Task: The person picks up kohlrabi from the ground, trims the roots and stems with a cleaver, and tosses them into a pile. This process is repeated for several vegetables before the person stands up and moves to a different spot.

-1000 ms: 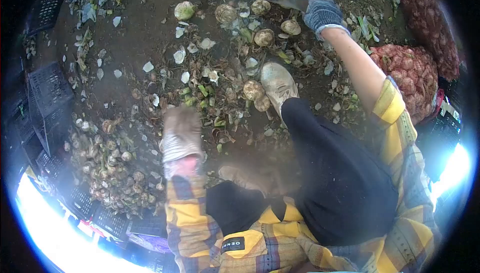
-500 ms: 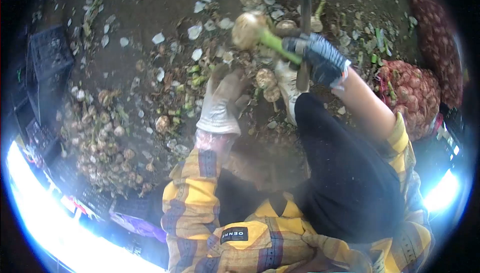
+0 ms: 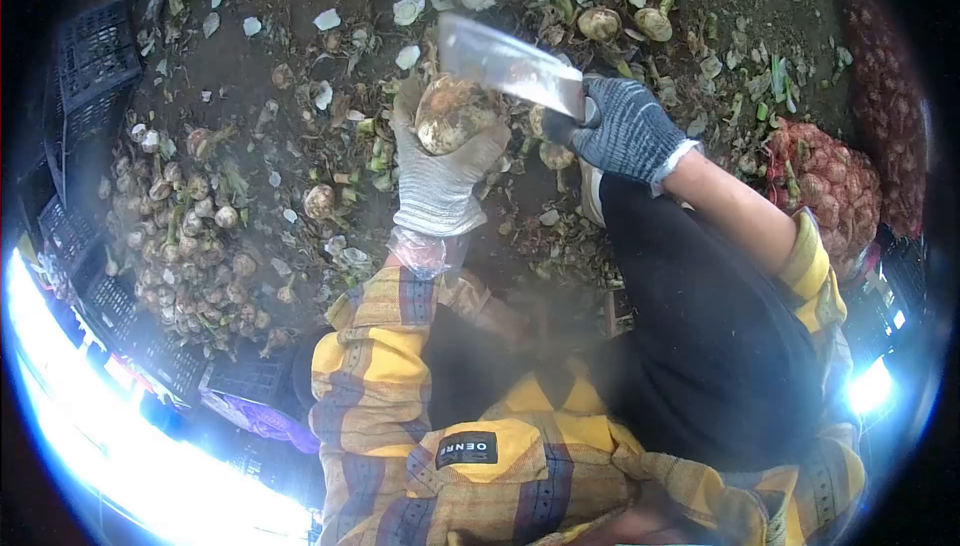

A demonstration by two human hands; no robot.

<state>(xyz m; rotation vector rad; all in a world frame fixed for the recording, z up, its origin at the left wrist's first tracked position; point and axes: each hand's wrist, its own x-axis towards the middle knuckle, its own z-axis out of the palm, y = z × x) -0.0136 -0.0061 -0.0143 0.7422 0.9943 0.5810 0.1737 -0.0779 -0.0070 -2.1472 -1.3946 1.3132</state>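
Note:
My left hand [image 3: 442, 174], in a whitish knit glove, is wrapped round a large pale garlic bulb [image 3: 455, 118], whose brown root end faces up. In my right hand [image 3: 630, 126], gloved in grey knit with dark fingers, is the dark handle of a cleaver [image 3: 510, 64]. Its broad shiny blade points left across the top right of the bulb and is blurred. More garlic bulbs with cut stems, such as one whole bulb [image 3: 600, 24], lie on the ground beyond my hands.
On the left is a heap of smaller bulbs [image 3: 190, 256], with black plastic crates [image 3: 95, 56] behind it. A red mesh sack of bulbs [image 3: 825, 181] stands right of my knee. White skins and stem scraps litter the soil.
The bulb, earlier by its green stem near my right hand, now sits in my left hand. The cleaver has swung leftward over it, and the long green stem no longer shows.

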